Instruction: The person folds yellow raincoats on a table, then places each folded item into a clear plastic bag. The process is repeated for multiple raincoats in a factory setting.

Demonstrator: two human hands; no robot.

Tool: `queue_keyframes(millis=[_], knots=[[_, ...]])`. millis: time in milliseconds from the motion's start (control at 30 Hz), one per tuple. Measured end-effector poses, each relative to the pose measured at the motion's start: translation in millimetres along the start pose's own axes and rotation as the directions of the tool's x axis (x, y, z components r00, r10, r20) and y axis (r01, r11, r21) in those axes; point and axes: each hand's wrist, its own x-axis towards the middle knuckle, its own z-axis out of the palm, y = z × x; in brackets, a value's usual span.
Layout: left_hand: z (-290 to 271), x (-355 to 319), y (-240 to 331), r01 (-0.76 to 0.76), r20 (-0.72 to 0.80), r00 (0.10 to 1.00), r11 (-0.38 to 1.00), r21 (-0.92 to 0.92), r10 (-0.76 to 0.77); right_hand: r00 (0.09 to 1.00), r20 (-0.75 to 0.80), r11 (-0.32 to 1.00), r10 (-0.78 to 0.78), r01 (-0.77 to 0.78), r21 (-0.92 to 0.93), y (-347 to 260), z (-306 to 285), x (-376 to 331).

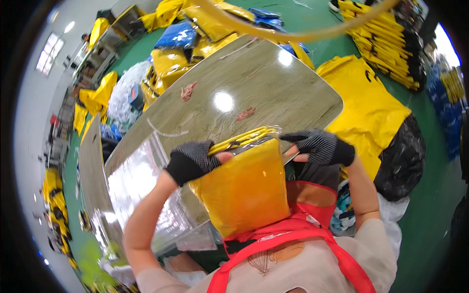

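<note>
A folded yellow garment sealed in a clear plastic bag [244, 188] stands upright between my chest and the table edge. My left hand [193, 160], in a dark fingerless glove, grips the bag's top left corner. On the other side my right hand [320, 146], gloved the same way, pinches the top right edge of the bag. The bag's open mouth, with yellow folds showing, points toward the wood-grain table [234, 93].
A stack of clear plastic bags [141, 185] lies on the table's left part. Yellow garments are piled on the green floor to the right [366, 102] and beyond the table [171, 63], with blue bundles [178, 35]. A yellow strap [293, 34] arcs overhead.
</note>
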Motion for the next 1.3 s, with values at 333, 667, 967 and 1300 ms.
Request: queue_keyframes(millis=[333, 667, 967, 1300], knots=[[23.5, -33.2, 8.1, -0.12, -0.123, 0.986, 0.991, -0.063, 0.112, 0.834, 0.244, 0.868, 0.494, -0.491, -0.078, -0.9, 32.9, 53.3], [-184.3, 42.5, -178.5, -0.321, -0.504, 0.795, 0.472, -0.821, -0.337, -0.152, -0.668, 0.046, 0.729, -0.962, 0.269, 257.3, 63.8, -278.0], [-1.1, 234.8, -95.1, -0.198, -0.286, 0.957, 0.635, -0.746, -0.037, 0.103, -0.213, 0.076, 0.972, -0.988, -0.131, 356.0, 143.7, -295.6], [104.8, 96.9, 11.1, -0.006, 0.035, 0.991, 0.307, -0.952, 0.13, -0.055, -0.787, 0.603, 0.615, -0.61, 0.514, 258.2, -92.7, -275.6]])
